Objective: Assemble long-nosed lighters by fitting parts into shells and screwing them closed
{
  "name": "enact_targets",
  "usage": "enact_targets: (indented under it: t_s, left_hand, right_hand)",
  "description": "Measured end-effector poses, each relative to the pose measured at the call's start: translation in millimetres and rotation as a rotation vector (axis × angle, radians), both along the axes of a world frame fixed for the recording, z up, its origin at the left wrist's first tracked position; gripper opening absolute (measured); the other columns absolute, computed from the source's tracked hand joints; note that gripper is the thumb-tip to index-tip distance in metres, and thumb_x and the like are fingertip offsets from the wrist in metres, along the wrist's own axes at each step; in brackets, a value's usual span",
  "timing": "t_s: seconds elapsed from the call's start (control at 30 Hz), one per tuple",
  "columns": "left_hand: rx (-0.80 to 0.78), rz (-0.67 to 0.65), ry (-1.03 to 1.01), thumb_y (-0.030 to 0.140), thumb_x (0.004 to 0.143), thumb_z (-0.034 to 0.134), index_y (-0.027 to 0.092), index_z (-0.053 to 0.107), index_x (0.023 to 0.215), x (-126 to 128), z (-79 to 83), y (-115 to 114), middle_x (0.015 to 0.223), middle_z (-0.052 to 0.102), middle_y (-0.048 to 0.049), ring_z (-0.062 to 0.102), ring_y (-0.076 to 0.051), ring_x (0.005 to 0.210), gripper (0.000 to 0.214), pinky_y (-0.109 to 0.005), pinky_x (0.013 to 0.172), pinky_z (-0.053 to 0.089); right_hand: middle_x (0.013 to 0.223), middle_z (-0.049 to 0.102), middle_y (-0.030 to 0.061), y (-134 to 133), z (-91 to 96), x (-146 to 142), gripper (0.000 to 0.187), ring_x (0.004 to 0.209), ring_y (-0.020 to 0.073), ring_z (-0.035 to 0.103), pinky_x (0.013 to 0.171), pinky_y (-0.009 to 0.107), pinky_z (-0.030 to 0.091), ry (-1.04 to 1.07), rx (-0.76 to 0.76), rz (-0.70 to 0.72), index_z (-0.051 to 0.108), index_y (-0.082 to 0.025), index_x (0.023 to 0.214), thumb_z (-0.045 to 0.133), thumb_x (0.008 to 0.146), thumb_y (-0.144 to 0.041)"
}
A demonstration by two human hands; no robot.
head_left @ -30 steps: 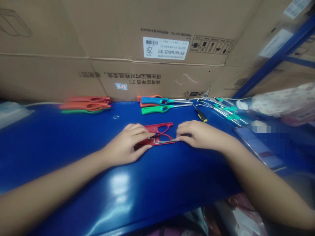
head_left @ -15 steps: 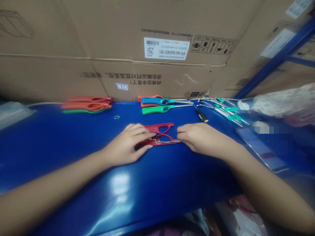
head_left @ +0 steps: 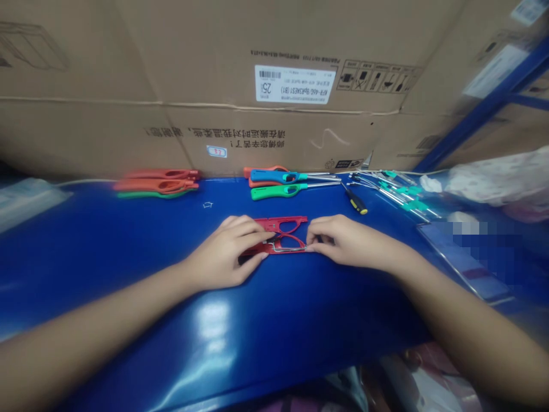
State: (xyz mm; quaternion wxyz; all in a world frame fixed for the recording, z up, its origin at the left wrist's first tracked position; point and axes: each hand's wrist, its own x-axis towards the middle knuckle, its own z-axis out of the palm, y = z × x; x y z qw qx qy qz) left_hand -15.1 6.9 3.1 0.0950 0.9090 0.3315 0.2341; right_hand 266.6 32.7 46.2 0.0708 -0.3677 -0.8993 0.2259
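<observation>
Two red plastic lighter shell halves [head_left: 285, 224] lie side by side on the blue table [head_left: 128, 240]. My left hand [head_left: 227, 254] rests on their left end, fingers curled over the near half [head_left: 278, 246] and holding it down. My right hand [head_left: 343, 241] pinches the right end of that near half, where a thin metal wire part sits inside it. The far half lies just beyond my fingers, untouched by the right hand.
Orange and green shell halves [head_left: 156, 186] are stacked at the back left. Finished blue, green and orange lighters [head_left: 283, 183] lie at the back centre, a yellow-black screwdriver [head_left: 357, 201] and several green-tipped metal tubes [head_left: 398, 191] to their right. Cardboard boxes [head_left: 274, 86] wall the back.
My right hand has slid slightly left along the near red half, its fingertips closing on the right end. The left hand stays in place.
</observation>
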Motion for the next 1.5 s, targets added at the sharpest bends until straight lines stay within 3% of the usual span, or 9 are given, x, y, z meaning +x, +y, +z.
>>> enact_targets:
  t_s: [0.23,0.5,0.73,0.87,1.17,1.5]
  left_hand:
    - [-0.028,0.001,0.012,0.025,0.095,0.057,0.020,0.063,0.127,0.4,0.4,0.4,0.117,0.068,-0.0087,0.058,-0.024,0.107,0.034,-0.041,0.095,0.042]
    - [-0.036,0.066,0.011,0.024,0.095,0.055,0.020,0.063,0.128,2.2,1.0,-0.2,0.118,0.068,-0.0094,0.058,-0.025,0.109,0.034,-0.043,0.093,0.042]
    - [-0.010,0.111,0.020,0.024,0.093,0.056,0.020,0.064,0.125,5.7,4.1,-5.6,0.118,0.068,-0.0096,0.059,-0.026,0.107,0.034,-0.043,0.089,0.042]
    - [-0.006,0.133,0.009,0.024,0.090,0.059,0.020,0.064,0.125,5.6,3.4,-6.1,0.120,0.068,-0.0100,0.059,-0.027,0.106,0.036,-0.043,0.089,0.043]
    - [0.043,0.109,-0.099,0.026,0.098,0.059,0.021,0.074,0.105,1.7,-4.4,1.8,0.099,0.072,-0.0065,0.062,-0.019,0.090,0.018,-0.036,0.081,0.047]
    - [0.064,0.109,-0.295,0.019,0.096,0.061,0.015,0.074,0.104,10.1,-4.0,-7.4,0.091,0.072,-0.0055,0.066,-0.014,0.080,0.015,-0.025,0.074,0.054]
  right_hand:
    - [0.061,0.058,-0.0029,-2.1,-4.0,-12.5,0.013,0.056,0.0108,0.049,0.056,0.024,0.035,-0.051,-0.192,-0.262,0.065,-0.017,0.076,0.070,0.085,-0.024]
    - [0.068,0.058,-0.0023,-2.2,-7.3,-13.0,0.010,0.056,0.0100,0.047,0.056,0.022,0.036,0.042,-0.219,-0.227,0.063,-0.017,0.081,0.067,0.085,-0.025]
    - [0.096,0.061,0.0037,-10.6,-11.4,-17.8,0.010,0.077,0.0143,0.057,0.069,0.026,0.043,0.140,0.059,-0.037,0.062,-0.020,0.098,0.064,0.088,-0.022]
    - [0.102,0.063,0.0047,-16.9,-19.2,-20.5,0.010,0.083,0.0160,0.061,0.072,0.028,0.045,0.110,0.108,-0.065,0.062,-0.021,0.099,0.062,0.091,-0.027]
    - [0.107,0.067,0.0039,-20.5,-31.5,-21.8,0.013,0.082,0.0156,0.064,0.065,0.026,0.042,0.045,0.221,-0.073,0.064,-0.022,0.101,0.058,0.095,-0.032]
    - [0.106,0.069,0.0025,-22.2,-31.3,-22.4,0.011,0.079,0.0157,0.064,0.061,0.026,0.038,0.002,0.254,-0.067,0.063,-0.023,0.101,0.057,0.096,-0.030]
